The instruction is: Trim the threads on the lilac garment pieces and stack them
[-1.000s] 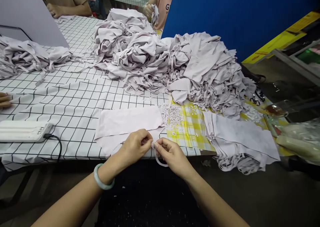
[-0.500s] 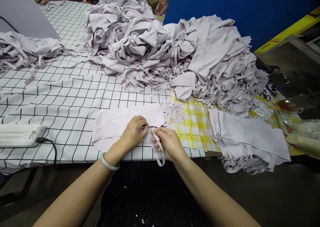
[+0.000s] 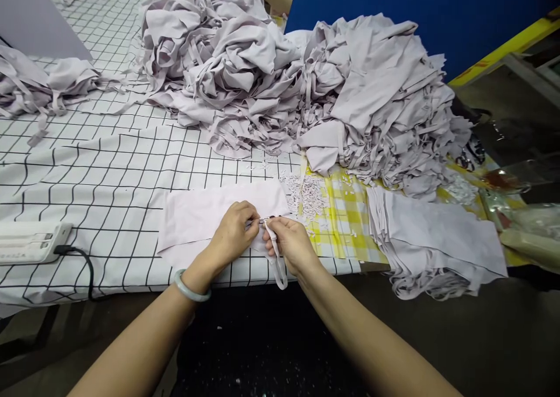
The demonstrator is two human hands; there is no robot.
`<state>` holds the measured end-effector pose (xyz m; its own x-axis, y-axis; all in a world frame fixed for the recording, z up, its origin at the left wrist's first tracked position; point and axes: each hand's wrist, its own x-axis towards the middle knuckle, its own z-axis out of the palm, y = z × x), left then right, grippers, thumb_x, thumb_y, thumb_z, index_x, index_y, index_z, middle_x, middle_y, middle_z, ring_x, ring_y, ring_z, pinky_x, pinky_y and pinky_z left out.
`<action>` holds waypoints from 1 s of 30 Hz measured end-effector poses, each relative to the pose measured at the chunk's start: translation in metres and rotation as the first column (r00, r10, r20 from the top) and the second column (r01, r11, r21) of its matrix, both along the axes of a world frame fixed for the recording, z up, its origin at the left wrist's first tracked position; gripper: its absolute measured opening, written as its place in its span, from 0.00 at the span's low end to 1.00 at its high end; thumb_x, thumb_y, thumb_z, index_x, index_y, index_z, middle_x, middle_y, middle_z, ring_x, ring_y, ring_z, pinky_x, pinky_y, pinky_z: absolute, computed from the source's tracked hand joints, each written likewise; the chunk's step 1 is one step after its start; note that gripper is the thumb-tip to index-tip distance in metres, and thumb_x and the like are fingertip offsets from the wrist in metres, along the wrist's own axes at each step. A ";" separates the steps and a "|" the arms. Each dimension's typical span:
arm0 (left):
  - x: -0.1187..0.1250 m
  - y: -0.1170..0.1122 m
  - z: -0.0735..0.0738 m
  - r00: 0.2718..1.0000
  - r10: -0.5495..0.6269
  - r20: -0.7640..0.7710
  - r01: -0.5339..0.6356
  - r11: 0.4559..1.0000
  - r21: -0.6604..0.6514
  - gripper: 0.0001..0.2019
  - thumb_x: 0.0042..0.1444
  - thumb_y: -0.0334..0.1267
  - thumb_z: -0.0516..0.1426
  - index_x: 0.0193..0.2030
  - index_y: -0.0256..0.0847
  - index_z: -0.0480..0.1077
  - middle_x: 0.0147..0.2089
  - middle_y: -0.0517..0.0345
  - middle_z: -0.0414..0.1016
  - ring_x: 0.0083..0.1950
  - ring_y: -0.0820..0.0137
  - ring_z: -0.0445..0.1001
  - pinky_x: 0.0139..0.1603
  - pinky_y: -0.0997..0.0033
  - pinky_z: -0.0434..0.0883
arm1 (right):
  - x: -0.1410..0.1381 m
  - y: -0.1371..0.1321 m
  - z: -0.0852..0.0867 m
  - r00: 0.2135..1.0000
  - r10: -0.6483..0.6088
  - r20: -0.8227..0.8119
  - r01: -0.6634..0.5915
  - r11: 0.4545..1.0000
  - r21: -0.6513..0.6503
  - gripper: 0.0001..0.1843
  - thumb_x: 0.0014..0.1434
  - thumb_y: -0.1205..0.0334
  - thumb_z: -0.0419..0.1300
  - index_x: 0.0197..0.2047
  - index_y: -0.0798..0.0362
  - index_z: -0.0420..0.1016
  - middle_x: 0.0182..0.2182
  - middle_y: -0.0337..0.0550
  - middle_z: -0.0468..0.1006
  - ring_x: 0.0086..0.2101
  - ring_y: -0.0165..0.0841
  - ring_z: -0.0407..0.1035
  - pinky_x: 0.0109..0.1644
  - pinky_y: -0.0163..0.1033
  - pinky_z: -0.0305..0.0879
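Note:
A flat pale lilac fabric piece (image 3: 210, 213) lies on the checked tablecloth (image 3: 109, 175) near the front edge. My left hand (image 3: 236, 231), with a jade bangle on the wrist, pinches the piece's right end. My right hand (image 3: 291, 245) is closed on a narrow lilac strap (image 3: 277, 266) that loops down over the table edge. Both sets of fingertips meet at one spot. A small dark thing shows between them; I cannot make it out.
A big heap of lilac garments (image 3: 297, 82) fills the table's back. A neat stack of fabric pieces (image 3: 437, 234) lies right, small white scraps (image 3: 306, 196) on yellow check cloth between. A white device (image 3: 30, 242) with a cable sits left. Other people's hands show at the far edge.
Both hands moved forward from the table edge onto the flat fabric piece, carrying the strap along. The view tilted down a little.

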<state>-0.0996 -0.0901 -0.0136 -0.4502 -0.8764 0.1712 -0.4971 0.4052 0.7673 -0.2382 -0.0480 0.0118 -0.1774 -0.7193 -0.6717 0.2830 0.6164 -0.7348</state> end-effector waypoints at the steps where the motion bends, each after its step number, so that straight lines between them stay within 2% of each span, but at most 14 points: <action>1: 0.000 0.000 0.000 1.000 0.000 0.000 0.000 1.000 0.003 0.08 0.56 0.23 0.56 0.30 0.38 0.69 0.36 0.56 0.73 0.40 0.67 0.70 0.43 0.65 0.69 | 0.001 0.000 0.001 1.000 0.009 -0.002 -0.009 1.000 0.003 0.05 0.52 0.63 0.60 0.27 0.55 0.72 0.16 0.34 0.71 0.14 0.24 0.62 0.14 0.28 0.59; 5: 0.001 0.001 0.001 1.000 -0.001 -0.001 0.001 1.000 0.015 0.07 0.56 0.24 0.56 0.30 0.38 0.70 0.36 0.56 0.74 0.40 0.67 0.71 0.44 0.65 0.71 | 0.005 -0.002 0.003 0.999 0.043 -0.012 -0.043 0.999 0.014 0.07 0.53 0.64 0.60 0.25 0.54 0.70 0.15 0.34 0.71 0.14 0.24 0.61 0.13 0.28 0.59; 8: 0.007 -0.006 0.006 0.997 -0.079 0.014 0.079 0.997 0.014 0.08 0.56 0.24 0.55 0.32 0.38 0.72 0.38 0.54 0.77 0.41 0.67 0.73 0.45 0.64 0.73 | 0.004 -0.001 0.003 0.998 0.065 0.007 -0.066 0.997 0.036 0.06 0.54 0.64 0.60 0.27 0.55 0.71 0.16 0.33 0.70 0.14 0.24 0.61 0.14 0.28 0.59; 12: 0.008 -0.029 0.013 0.977 -0.170 0.128 0.183 0.978 -0.096 0.14 0.57 0.23 0.51 0.42 0.35 0.76 0.51 0.48 0.78 0.52 0.64 0.75 0.56 0.59 0.72 | -0.005 0.013 0.008 0.985 0.166 0.041 -0.168 0.985 0.029 0.11 0.58 0.56 0.61 0.32 0.55 0.71 0.18 0.36 0.73 0.16 0.26 0.64 0.18 0.31 0.62; 15: -0.001 -0.043 0.010 0.911 -0.229 0.344 0.281 0.953 -0.110 0.18 0.65 0.33 0.49 0.58 0.36 0.71 0.66 0.47 0.69 0.67 0.55 0.65 0.68 0.45 0.61 | -0.012 0.039 0.016 0.982 0.188 0.014 -0.188 0.982 -0.007 0.18 0.57 0.47 0.63 0.40 0.53 0.71 0.22 0.36 0.75 0.20 0.28 0.67 0.24 0.35 0.66; 18: -0.011 -0.046 0.001 0.823 -0.251 0.509 0.328 0.943 -0.065 0.26 0.67 0.45 0.50 0.70 0.41 0.58 0.75 0.50 0.52 0.76 0.51 0.49 0.73 0.38 0.47 | -0.013 0.078 0.020 0.977 0.203 -0.063 -0.207 0.976 -0.062 0.21 0.59 0.45 0.62 0.46 0.52 0.69 0.24 0.37 0.76 0.26 0.31 0.70 0.35 0.38 0.69; 21: -0.014 -0.044 -0.009 0.796 -0.221 0.564 0.322 0.943 -0.085 0.31 0.67 0.49 0.50 0.73 0.42 0.51 0.77 0.50 0.46 0.77 0.51 0.44 0.74 0.39 0.43 | -0.012 0.111 0.017 0.956 0.238 -0.173 -0.258 0.960 -0.106 0.17 0.63 0.46 0.59 0.45 0.51 0.71 0.29 0.41 0.79 0.35 0.36 0.73 0.46 0.44 0.69; 23: -0.013 -0.044 -0.013 0.799 -0.213 0.563 0.325 0.940 -0.106 0.31 0.67 0.50 0.50 0.73 0.42 0.51 0.77 0.49 0.46 0.77 0.51 0.44 0.74 0.39 0.43 | -0.016 0.120 0.014 0.927 0.203 -0.315 -0.260 0.954 -0.150 0.14 0.64 0.48 0.57 0.44 0.50 0.73 0.35 0.44 0.80 0.39 0.39 0.74 0.49 0.46 0.68; 24: -0.013 -0.044 -0.014 0.802 -0.211 0.558 0.327 0.938 -0.116 0.31 0.67 0.50 0.50 0.73 0.42 0.51 0.77 0.50 0.47 0.77 0.51 0.45 0.74 0.39 0.44 | -0.020 0.117 0.011 0.890 0.151 -0.431 -0.257 0.946 -0.199 0.13 0.65 0.50 0.57 0.43 0.49 0.74 0.37 0.46 0.79 0.41 0.39 0.73 0.49 0.46 0.67; 25: -0.012 -0.044 -0.015 0.807 -0.208 0.552 0.328 0.936 -0.127 0.31 0.67 0.50 0.50 0.73 0.43 0.51 0.77 0.50 0.47 0.77 0.52 0.45 0.74 0.39 0.44 | -0.025 0.110 0.009 0.820 0.073 -0.567 -0.263 0.929 -0.262 0.11 0.65 0.51 0.57 0.42 0.49 0.74 0.39 0.47 0.78 0.42 0.40 0.72 0.50 0.46 0.66; 26: -0.012 -0.044 -0.015 0.811 -0.204 0.548 0.328 0.935 -0.137 0.31 0.67 0.50 0.50 0.73 0.44 0.51 0.77 0.50 0.48 0.77 0.52 0.46 0.74 0.40 0.44 | -0.031 0.099 0.006 0.709 -0.019 -0.705 -0.293 0.901 -0.319 0.10 0.64 0.52 0.58 0.41 0.49 0.74 0.39 0.47 0.77 0.43 0.41 0.71 0.50 0.46 0.65; 28: -0.011 -0.044 -0.015 0.814 -0.194 0.548 0.325 0.934 -0.151 0.31 0.67 0.51 0.49 0.73 0.44 0.51 0.76 0.50 0.48 0.77 0.52 0.46 0.74 0.40 0.44 | -0.044 0.069 -0.001 0.399 -0.156 -0.903 -0.423 0.843 -0.332 0.10 0.62 0.52 0.60 0.40 0.50 0.72 0.39 0.49 0.75 0.44 0.43 0.68 0.49 0.48 0.62; 30: -0.011 -0.043 -0.014 0.812 -0.185 0.553 0.322 0.933 -0.160 0.31 0.67 0.51 0.49 0.73 0.43 0.51 0.76 0.49 0.48 0.77 0.52 0.46 0.74 0.40 0.44 | -0.053 0.036 -0.008 0.112 -0.165 -0.980 -0.552 0.810 -0.200 0.09 0.60 0.54 0.61 0.38 0.51 0.71 0.37 0.49 0.75 0.42 0.44 0.67 0.47 0.48 0.59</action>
